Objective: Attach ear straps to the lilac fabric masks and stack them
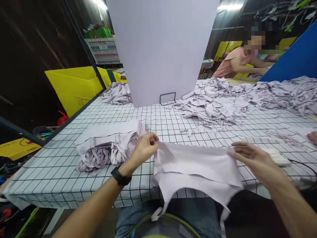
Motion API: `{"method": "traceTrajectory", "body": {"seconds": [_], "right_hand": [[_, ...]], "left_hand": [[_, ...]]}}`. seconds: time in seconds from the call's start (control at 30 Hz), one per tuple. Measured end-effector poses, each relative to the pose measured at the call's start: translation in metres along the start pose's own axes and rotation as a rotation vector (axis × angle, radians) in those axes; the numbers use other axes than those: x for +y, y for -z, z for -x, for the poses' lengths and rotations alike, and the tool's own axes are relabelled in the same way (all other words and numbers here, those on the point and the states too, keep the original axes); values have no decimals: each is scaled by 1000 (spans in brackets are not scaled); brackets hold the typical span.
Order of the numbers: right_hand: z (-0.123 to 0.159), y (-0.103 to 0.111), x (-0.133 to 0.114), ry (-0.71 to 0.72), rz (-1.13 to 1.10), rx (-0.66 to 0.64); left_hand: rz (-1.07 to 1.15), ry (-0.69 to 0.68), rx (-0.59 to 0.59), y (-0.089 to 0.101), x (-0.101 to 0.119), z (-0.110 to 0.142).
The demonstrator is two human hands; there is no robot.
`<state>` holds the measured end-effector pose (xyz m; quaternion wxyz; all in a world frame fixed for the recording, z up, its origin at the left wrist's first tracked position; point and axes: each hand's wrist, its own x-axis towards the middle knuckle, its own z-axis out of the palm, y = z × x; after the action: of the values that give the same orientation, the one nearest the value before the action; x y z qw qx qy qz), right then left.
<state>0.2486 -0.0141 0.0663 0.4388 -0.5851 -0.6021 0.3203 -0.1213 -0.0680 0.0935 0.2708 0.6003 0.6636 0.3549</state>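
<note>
1. Cloth piece [195,165] lies straight in front of me at the near table edge, long axis running left–right between my hands. Its lower layers and thin straps hang off the edge toward my lap.
2. My left hand [146,147] has fingers pinched shut on the piece's upper-left corner – grip is right at the cloth edge.
3. My right hand [250,155] lies on the right end, fingers stretched nearly flat over the fabric. I cannot tell whether the thumb is clamping it from below.
4. Both hands touch the piece; the left one has the clearer hold.
5. Stacked pile [109,145] of the same pale fabric sits just left of my left hand, on the checked tablecloth [61,165] – near but not touching the held piece.
6. Loose heap [223,102] of cut pieces is spread across the far right of the table, well apart from my hands.
7. White board [160,49] stands upright at the far middle, on a wire stand.
8. White flat object [277,157] with a cable lies just beyond my right hand – nearest obstacle on that side.
9. Another person [237,62] works at the far right corner; their hands stay clear of mine.
</note>
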Motion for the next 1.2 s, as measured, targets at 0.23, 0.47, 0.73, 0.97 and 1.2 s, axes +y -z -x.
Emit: {"method": "traceTrajectory", "body": {"seconds": [0.23,0.47,0.73,0.97,1.2], "right_hand": [[-49,-64,32,-12,178,7],[-24,-59,24,94,277,125],[105,-20,51,-167,306,17],[129,-62,88,-139,39,32],[154,-41,55,58,210,211]], "left_hand": [[-323,34,-14,-46,-35,-56],[-477,-233,-53,-74,-14,-52],[-372,-841,-486,-164,24,-22],[-382,-805,-495,-188,20,-10],[-365,-807,-497,-184,19,-10]]}}
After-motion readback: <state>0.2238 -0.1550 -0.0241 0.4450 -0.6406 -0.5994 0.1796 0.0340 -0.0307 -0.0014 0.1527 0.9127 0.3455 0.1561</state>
